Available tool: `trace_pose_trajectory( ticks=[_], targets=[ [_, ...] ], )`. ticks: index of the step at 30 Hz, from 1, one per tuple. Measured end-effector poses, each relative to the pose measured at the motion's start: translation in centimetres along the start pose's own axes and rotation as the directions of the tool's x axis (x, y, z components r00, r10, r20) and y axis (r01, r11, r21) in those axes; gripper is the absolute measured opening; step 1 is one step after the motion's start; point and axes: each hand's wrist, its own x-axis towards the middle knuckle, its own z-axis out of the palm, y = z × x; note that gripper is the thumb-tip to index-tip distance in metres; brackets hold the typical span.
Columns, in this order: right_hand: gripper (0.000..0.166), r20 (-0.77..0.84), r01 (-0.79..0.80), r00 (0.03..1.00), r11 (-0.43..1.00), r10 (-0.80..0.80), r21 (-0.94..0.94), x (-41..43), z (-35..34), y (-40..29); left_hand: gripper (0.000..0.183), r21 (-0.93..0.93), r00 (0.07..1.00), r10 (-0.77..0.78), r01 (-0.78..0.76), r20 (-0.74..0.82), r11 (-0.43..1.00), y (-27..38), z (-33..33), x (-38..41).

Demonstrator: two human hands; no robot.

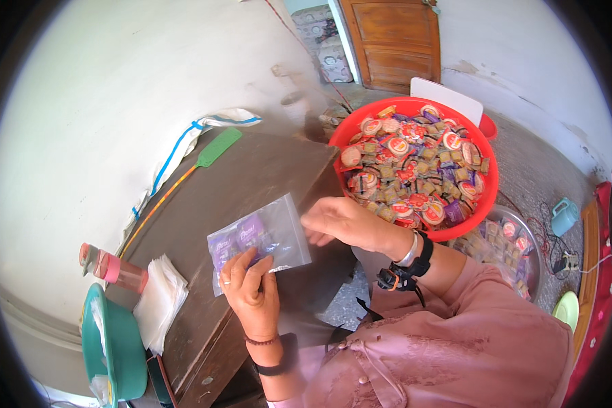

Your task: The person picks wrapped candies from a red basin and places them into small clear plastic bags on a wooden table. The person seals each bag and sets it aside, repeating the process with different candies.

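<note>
A clear zip bag [290, 250] with purple snack packets [249, 232] inside lies on the dark wooden table [270, 158]. My left hand [252, 285] rests on the bag's lower part, its fingers spread over the packets; whether it grips the plastic cannot be told. Just right of the bag's zip edge is my right hand [331, 219], fingers loosely bent, with nothing visible in it. Behind my right forearm stands a large red basin [491, 168] full of small wrapped biscuits and sweets [408, 163].
A stack of empty clear bags [160, 301], a pink bottle [120, 270] and a green fly swatter [219, 147] lie on the table. Beside them is a teal basin [125, 347]. A metal basin [535, 255] of filled bags stands below the red one.
</note>
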Motion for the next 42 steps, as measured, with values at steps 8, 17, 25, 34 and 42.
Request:
trace_pose_trajectory(
  ticks=[8, 17, 25, 34, 42],
  targets=[
    [0.041, 0.195, -0.256, 0.965, 0.779, 0.174, 0.572, -0.1, -0.3, 1.5, 0.032, -0.085, 0.989, 0.124, -0.117, 0.079, 0.989, 4.5, 1.3, -0.1],
    [0.017, 0.115, -0.155, 0.987, 0.848, 0.111, 0.507, -3.5, -3.2, 2.5, 0.024, -0.355, 0.951, 0.219, -0.132, 0.22, 0.926, 7.9, 3.8, -0.7],
    [0.029, -0.335, 0.061, 0.942, 0.976, 0.013, 0.21, -8.1, -8.6, 0.8, 0.027, -0.394, 0.909, 0.222, -0.071, 0.353, 0.916, 8.1, 3.7, -0.1],
    [0.019, -0.891, 0.21, 0.397, 0.967, -0.222, -0.147, -27.0, -24.3, -4.3, 0.02, -0.162, 0.971, -0.216, 0.231, 0.103, 0.959, 2.3, -2.0, 2.1],
    [0.024, -0.924, -0.212, -0.375, 0.963, 0.078, 0.167, -49.4, -38.7, 17.9, 0.023, -0.296, 0.964, -0.251, 0.265, 0.084, 0.918, -2.0, -1.4, 1.9]
  ],
)
